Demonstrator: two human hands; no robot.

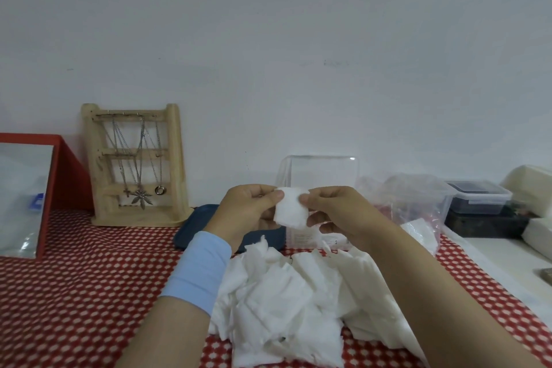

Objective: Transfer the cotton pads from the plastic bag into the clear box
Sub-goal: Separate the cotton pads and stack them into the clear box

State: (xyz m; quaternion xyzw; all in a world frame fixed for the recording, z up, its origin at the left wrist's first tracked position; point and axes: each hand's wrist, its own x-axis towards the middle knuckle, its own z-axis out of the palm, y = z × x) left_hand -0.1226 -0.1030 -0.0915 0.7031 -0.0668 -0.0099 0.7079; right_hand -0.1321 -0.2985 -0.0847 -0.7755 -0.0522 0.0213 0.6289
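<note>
Well, both hands are up in front of the camera, sharing a single white cotton pad (pixel 291 210). The left hand (pixel 249 209) pinches the pad's left edge, thumb on the front and the other fingers curled behind. The right hand (pixel 339 213) does the same on the right edge, thumb tip pressed to the pad and fingers folded underneath. The pad hangs between them, square and slightly rumpled, lifted clear of the table.

Below the hands, a loose pile of cotton pads (pixel 286 293) is spread on the red-and-white patterned tablecloth (pixel 74 293), overlapping in no order. The clear box (pixel 321 175) stands upright just behind the held pad, partly hidden by the hands. Whether any pads are inside cannot be made out from here. Just to its right slumps the crumpled plastic bag (pixel 413 200), with some white pads showing through its lower part.

A light blue cuff (pixel 200 270) wraps the left wrist, while the right forearm is bare. A dark blue tray (pixel 206 218) lies flat behind the left hand. Further left, a wooden jewellery stand (pixel 137 164) leans at the wall with necklaces (pixel 140 188) hanging on it, and a red-framed mirror (pixel 21 197) sits at the far left edge. At the right, a dark container with a clear lid (pixel 478 197) rests beyond the bag.
</note>
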